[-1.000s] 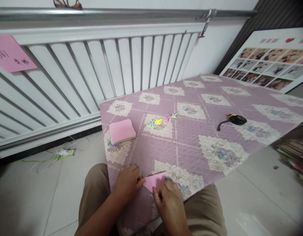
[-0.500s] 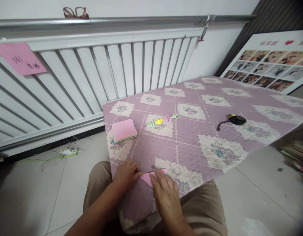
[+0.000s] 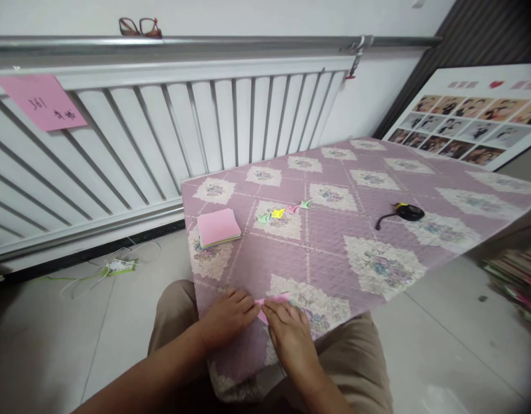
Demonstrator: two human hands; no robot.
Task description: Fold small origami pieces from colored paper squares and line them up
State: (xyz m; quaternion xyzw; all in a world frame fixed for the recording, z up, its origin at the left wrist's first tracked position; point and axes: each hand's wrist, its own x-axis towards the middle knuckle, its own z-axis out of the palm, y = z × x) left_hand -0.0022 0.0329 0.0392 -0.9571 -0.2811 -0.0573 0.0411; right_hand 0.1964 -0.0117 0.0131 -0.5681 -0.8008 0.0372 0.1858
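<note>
At the near corner of the worktop (image 3: 265,259), a folded piece of pink paper (image 3: 279,298) lies on the patterned cloth (image 3: 291,227), partly covered by both hands.

Left hand (image 3: 230,316): palm down, fingers curved and close together, fingertips at the paper's left end. Cannot tell whether it pinches the paper or only presses on it.

Right hand (image 3: 289,330): fingers fairly straight, side by side, laid across the paper; tips near those of the left hand. Thumb hidden; cannot tell if it grips from below. Paper visible as a narrow strip above the right fingers and a small portion between the hands.

Beyond the left hand: stack of square paper (image 3: 218,227), pink sheet uppermost, other colours at the edge. To the right of the stack, four small folded paper pieces in a slanting row: light green (image 3: 263,218), yellow, pink, then green.

Farther right, well apart from the hands: black object (image 3: 409,212) with a yellow part and a dark strap. Behind the worktop: white radiator (image 3: 243,118); glasses (image 3: 140,27) resting on the pipe (image 3: 230,42) above it.
</note>
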